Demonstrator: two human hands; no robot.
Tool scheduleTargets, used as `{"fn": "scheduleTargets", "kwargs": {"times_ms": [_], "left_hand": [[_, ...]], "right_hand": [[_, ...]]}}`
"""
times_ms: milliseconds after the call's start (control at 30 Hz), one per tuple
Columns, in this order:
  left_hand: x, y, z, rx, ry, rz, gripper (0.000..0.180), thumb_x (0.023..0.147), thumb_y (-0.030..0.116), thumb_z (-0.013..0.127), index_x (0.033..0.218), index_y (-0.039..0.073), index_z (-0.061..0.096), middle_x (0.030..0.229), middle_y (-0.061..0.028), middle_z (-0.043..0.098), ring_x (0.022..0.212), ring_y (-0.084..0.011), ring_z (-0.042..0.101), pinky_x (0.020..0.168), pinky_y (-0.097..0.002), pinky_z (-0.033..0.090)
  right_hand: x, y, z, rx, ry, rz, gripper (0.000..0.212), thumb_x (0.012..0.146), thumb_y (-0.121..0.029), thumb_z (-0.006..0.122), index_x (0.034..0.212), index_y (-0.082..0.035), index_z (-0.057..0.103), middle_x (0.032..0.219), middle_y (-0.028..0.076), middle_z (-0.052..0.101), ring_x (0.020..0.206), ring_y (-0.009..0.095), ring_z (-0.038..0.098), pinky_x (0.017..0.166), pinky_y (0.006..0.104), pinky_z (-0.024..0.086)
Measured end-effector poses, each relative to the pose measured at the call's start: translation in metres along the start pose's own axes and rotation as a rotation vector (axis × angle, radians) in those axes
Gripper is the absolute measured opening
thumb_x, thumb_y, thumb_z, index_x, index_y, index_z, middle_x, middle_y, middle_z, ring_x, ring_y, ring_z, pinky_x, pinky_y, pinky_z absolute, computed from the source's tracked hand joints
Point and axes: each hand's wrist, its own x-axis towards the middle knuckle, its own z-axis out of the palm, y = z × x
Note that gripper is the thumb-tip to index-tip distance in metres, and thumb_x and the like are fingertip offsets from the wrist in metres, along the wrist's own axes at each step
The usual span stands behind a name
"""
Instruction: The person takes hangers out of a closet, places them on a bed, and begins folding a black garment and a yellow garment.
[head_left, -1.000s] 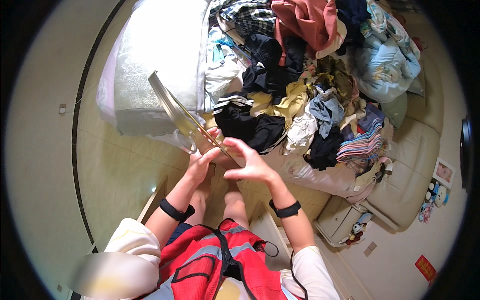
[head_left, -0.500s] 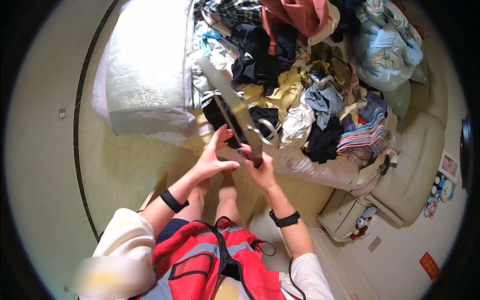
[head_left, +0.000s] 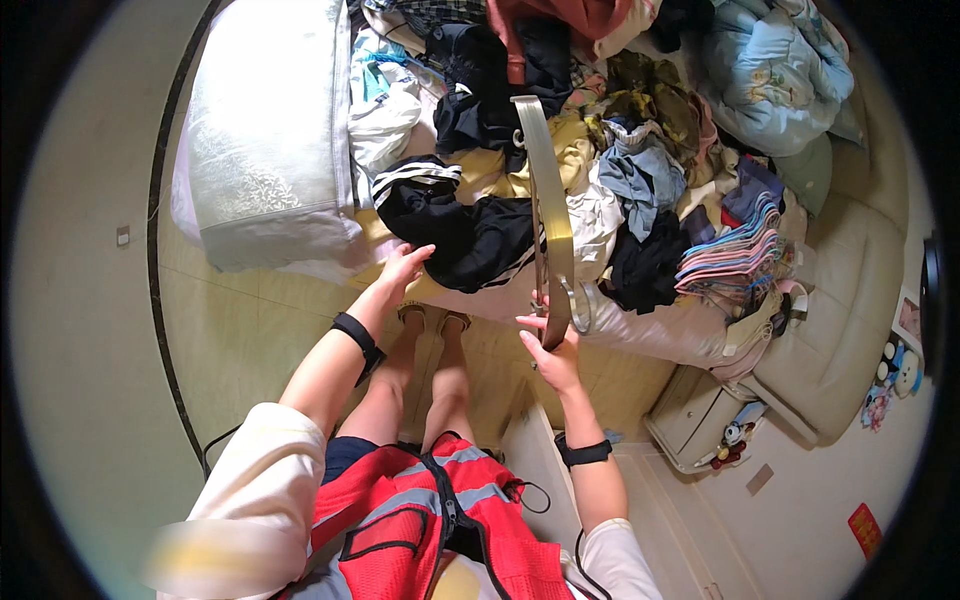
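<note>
My right hand (head_left: 555, 362) is closed round the lower end of a long, flat grey-beige strip (head_left: 546, 190) with a yellowish sheen; I cannot make out its kind. It stands nearly upright in the view, over the clothes. A pale ring (head_left: 581, 305) hangs by its lower end, beside my fingers. My left hand (head_left: 405, 266) holds nothing, its fingers stretched toward a black garment with white stripes (head_left: 450, 225) at the bed's near edge. Whether the fingertips touch the cloth I cannot tell.
Jumbled clothes cover the bed, with a white shirt (head_left: 385, 125), blue shorts (head_left: 640, 180) and a stack of hangers (head_left: 735, 255). A silvery mattress cover (head_left: 265, 130) lies left, a blue quilt (head_left: 775, 90) far right. A small cabinet (head_left: 695, 425) stands near the right wall.
The strip has swung from leaning left to nearly upright, moving right with my right hand. My left hand has drawn away from it toward the black striped garment, which now shows more fully.
</note>
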Motion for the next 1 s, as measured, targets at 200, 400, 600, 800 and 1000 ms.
{"fn": "scheduleTargets", "kwargs": {"times_ms": [200,400,600,800,1000], "left_hand": [[0.031,-0.027,0.003,-0.413,0.204,-0.02,0.016,0.083,0.014,0.061,0.082,0.011,0.045,0.055,0.0039,0.03,0.037,-0.0069,0.026,0.037,-0.0251,0.026],[0.011,-0.03,0.016,-0.258,0.0,-0.201,0.013,0.084,0.019,0.062,0.091,0.013,0.053,0.075,0.0033,0.054,0.061,-0.0099,0.048,0.063,-0.031,0.041],[-0.033,-0.032,0.045,-0.353,-0.224,0.035,0.025,0.09,0.029,0.057,0.108,0.01,0.058,0.097,0.0003,0.065,0.082,-0.0111,0.06,0.077,-0.026,0.045],[-0.099,-0.006,0.08,-0.345,-0.293,0.202,0.027,0.093,0.029,0.054,0.102,0.005,0.062,0.097,-0.0009,0.065,0.088,-0.0087,0.058,0.082,-0.0253,0.043],[-0.15,0.011,0.113,-0.28,-0.221,0.367,0.022,0.09,0.027,0.059,0.08,0.008,0.063,0.073,0.0077,0.057,0.066,-0.0006,0.044,0.061,-0.0193,0.035]], "right_hand": [[0.007,-0.001,0.005,0.074,-0.023,0.072,0.018,0.073,-0.004,0.067,0.091,-0.005,0.07,0.125,0.014,0.054,0.113,0.025,0.052,0.094,0.0365,0.04],[0.007,0.014,0.004,0.017,0.043,-0.049,0.016,0.075,-0.002,0.064,0.09,-0.003,0.068,0.112,0.011,0.062,0.09,0.021,0.061,0.082,0.0328,0.046],[0.009,0.022,0.01,0.101,0.052,-0.026,0.028,0.072,0.0,0.066,0.1,0.0,0.062,0.096,0.007,0.064,0.088,0.017,0.06,0.08,0.0311,0.046],[0.014,0.009,0.032,0.289,0.108,0.024,0.039,0.066,-0.004,0.075,0.102,0.001,0.061,0.113,0.01,0.056,0.099,0.018,0.058,0.086,0.0293,0.045],[0.016,-0.022,0.041,-0.085,0.21,-0.132,0.033,0.062,-0.009,0.079,0.092,-0.001,0.067,0.114,0.013,0.058,0.108,0.027,0.054,0.092,0.0377,0.043]]}}
